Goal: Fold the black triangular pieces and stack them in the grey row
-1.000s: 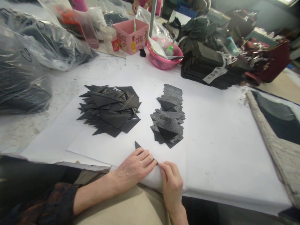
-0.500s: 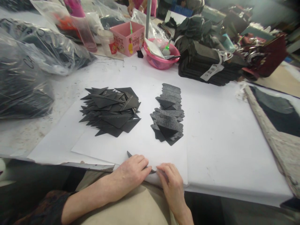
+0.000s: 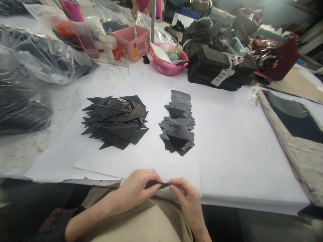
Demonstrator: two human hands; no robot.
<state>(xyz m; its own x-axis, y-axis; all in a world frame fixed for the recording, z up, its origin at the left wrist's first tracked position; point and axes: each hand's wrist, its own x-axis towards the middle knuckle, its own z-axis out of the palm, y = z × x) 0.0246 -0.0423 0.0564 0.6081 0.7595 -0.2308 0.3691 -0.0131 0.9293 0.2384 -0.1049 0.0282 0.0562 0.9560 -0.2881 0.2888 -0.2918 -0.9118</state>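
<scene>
Between my two hands, at the front edge of the white-covered table (image 3: pixel 237 161), is a small black piece (image 3: pixel 163 185). My left hand (image 3: pixel 141 186) pinches it between thumb and fingers. The tips of my right hand (image 3: pixel 186 193) are closed on its right end. Ahead and to the left lies a heap of black pointed pieces (image 3: pixel 116 121). Right of that heap, a column of overlapping grey speckled pieces (image 3: pixel 178 126) has a few black pieces on top of it.
Plastic bags with dark contents (image 3: pixel 22 90) lie at the left. Along the back stand a pink box (image 3: pixel 132 45), a pink basin (image 3: pixel 168 69) and a tagged black stack (image 3: pixel 212 67). A grey board edge (image 3: pixel 285 144) runs down the right. Part of a person (image 3: pixel 141 6) shows behind.
My left hand has turned, and its thumb now shows below the black piece. The piece's left tip no longer sticks out behind that hand. The view has shifted slightly.
</scene>
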